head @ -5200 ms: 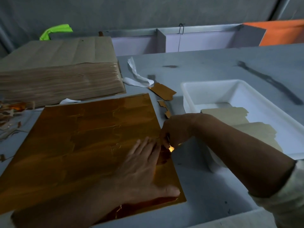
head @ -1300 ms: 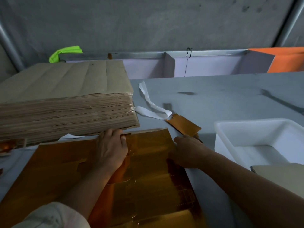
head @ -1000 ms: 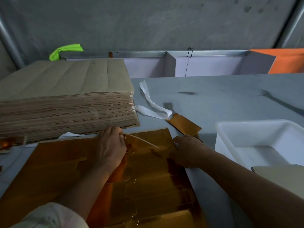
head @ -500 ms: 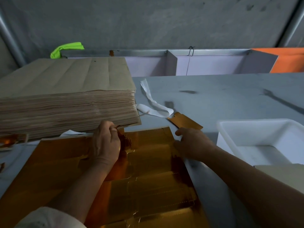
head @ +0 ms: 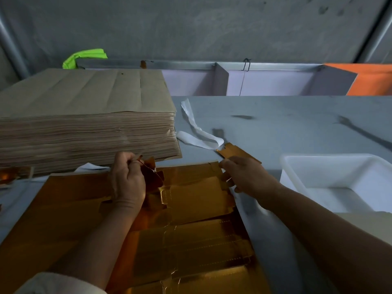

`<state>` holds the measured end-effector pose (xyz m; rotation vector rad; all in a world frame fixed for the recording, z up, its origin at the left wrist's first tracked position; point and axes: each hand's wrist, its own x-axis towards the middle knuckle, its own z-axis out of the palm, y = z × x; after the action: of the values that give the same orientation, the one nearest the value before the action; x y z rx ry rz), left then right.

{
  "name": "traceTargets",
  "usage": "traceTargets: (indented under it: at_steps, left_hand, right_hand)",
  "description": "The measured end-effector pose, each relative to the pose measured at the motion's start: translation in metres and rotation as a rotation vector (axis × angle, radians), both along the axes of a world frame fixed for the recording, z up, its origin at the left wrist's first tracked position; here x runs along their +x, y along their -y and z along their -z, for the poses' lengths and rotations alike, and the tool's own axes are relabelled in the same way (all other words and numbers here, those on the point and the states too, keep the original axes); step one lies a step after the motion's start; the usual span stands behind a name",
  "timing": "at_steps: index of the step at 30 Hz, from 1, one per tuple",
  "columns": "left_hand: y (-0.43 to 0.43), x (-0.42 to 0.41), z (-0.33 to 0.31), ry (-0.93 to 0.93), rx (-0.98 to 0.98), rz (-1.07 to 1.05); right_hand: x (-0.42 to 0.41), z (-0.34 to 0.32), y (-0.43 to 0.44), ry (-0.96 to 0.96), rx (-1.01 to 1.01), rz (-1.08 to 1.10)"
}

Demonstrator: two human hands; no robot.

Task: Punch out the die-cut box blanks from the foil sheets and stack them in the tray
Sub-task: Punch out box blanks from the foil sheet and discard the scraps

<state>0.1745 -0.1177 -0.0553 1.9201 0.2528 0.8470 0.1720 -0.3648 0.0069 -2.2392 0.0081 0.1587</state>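
Gold-orange die-cut foil sheet (head: 191, 230) lies flat on the grey tabletop (head: 275, 124), filling 6 to 8 o'clock. The left hand (head: 127, 181) pinches a crumpled foil waste scrap (head: 153, 172) in curled fingers; the right hand (head: 246, 179) grips the foil sheet's far right edge. A hard tug could tear past the perforations into a blank, or drag the sheet askew. A tall stack of brown paper sheets (head: 84, 128) crowds the far edge at 10 o'clock. The white plastic tray (head: 339, 156) sits near at 3 o'clock, and open room lies at 1 o'clock.
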Motion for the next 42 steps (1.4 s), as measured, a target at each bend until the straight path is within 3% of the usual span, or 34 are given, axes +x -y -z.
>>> traceTargets:
  at_steps: [2,5,10,15,19,22,25,30,42]
  left_hand:
    - [0.0,0.0,0.0,-0.007,0.005,-0.006]
    - [0.002,0.0,-0.002,-0.013,-0.008,-0.013]
    - [0.003,0.002,-0.003,-0.03,-0.032,-0.024]
    - [-0.002,-0.002,-0.012,-0.16,0.009,0.051]
    - [-0.01,-0.026,-0.024,-0.172,0.308,0.28]
    - [-0.009,-0.049,-0.022,-0.419,0.634,0.574]
    - [-0.008,-0.057,-0.006,-0.674,0.918,0.589]
    - [-0.007,-0.055,0.01,-0.726,1.072,0.542]
    - [-0.006,-0.053,0.008,-0.768,1.124,0.552]
  right_hand:
    - [-0.003,-0.007,-0.001,-0.113,0.157,0.014]
    - [-0.007,-0.011,-0.001,-0.272,0.233,-0.038]
    - [-0.009,-0.006,0.002,-0.361,-0.007,-0.178]
    - [-0.011,-0.001,-0.001,-0.406,-0.021,-0.219]
    - [-0.01,0.0,-0.002,-0.408,-0.005,-0.204]
    - [-0.012,-0.001,-0.003,-0.401,0.008,-0.187]
    - [-0.014,-0.004,-0.004,-0.381,0.031,-0.174]
    - [-0.017,-0.007,-0.005,-0.394,0.101,-0.114]
    - [-0.02,-0.01,-0.007,-0.366,0.072,-0.122]
